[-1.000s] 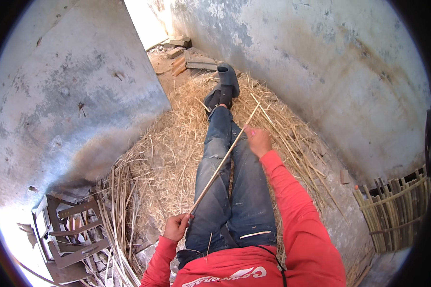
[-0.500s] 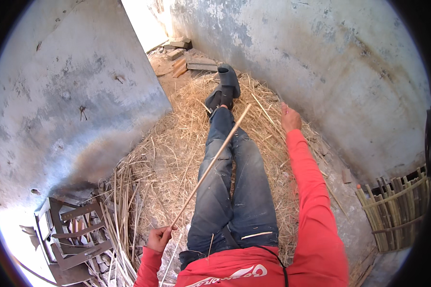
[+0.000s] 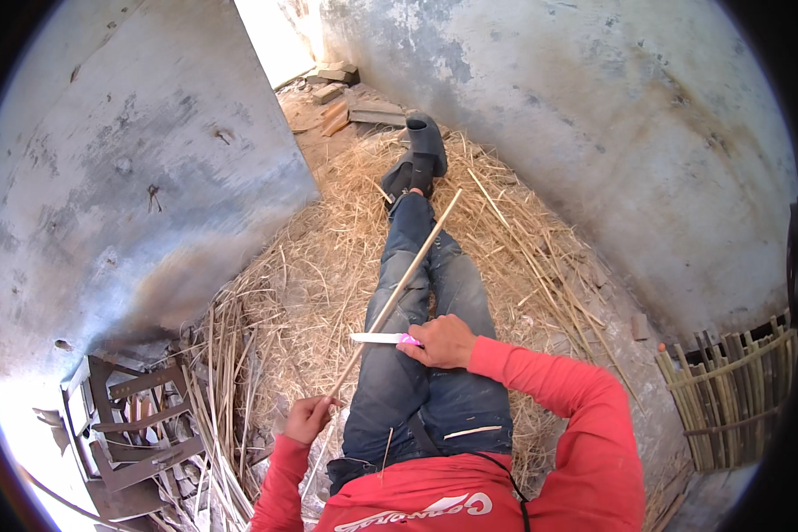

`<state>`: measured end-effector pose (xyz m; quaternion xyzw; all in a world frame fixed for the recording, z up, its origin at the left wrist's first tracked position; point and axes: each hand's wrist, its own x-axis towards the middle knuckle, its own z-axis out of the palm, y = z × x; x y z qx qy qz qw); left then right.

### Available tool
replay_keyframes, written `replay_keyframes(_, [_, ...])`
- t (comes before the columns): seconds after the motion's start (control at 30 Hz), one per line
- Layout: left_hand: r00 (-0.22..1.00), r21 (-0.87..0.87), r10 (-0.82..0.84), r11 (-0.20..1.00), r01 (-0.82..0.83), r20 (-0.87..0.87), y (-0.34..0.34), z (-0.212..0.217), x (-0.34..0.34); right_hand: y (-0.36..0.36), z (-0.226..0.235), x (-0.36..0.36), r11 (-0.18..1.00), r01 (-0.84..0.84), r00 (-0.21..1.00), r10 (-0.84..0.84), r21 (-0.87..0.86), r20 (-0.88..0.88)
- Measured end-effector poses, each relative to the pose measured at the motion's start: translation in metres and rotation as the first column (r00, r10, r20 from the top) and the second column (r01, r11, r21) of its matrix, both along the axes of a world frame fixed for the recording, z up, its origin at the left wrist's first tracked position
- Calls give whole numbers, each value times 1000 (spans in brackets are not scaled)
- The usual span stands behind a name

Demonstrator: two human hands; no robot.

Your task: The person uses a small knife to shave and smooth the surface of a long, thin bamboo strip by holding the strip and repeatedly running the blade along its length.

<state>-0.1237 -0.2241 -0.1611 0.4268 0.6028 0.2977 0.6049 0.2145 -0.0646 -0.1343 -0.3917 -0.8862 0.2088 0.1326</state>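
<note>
Many shavings lay strewn, but one strip looked unfinished, pinched in the left hand, the right hand closed round a knife.

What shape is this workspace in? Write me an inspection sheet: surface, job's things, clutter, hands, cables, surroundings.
Surface: shavings strewn over the floor.
Job's things: stick slanting over the trousers; knife crossing it in view, contact unclear.
Clutter: strips and dark frame at left; bricks by the far opening.
Hands: left hand grips the stick's near end; right hand grips the knife.
Cables: black cord on the shirt.
Surroundings: slat panel at right; stained walls both sides.
</note>
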Motion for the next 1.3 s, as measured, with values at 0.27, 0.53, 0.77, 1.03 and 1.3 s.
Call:
replay_keyframes(0.27, [990,115,-107,986,118,-90,83,-21,65,-6,-23,-30,980,181,980,-186,-81,-64])
replay_keyframes(0.53, [968,198,-149,962,189,-201,98,-25,71,-2,-33,-37,958,268,962,-272,-99,-29])
replay_keyframes(0.77, [989,-39,-111,993,108,-95,3,-8,3,9,-43,-33,949,309,951,-310,-62,-5])
replay_keyframes(1.03, [999,-217,-46,976,38,-29,-142,7,-112,12,-43,-28,952,307,952,-306,-17,20])
replay_keyframes(1.3, [978,-399,181,909,-125,107,-231,-22,-202,63,-54,22,852,510,859,-511,120,-26])
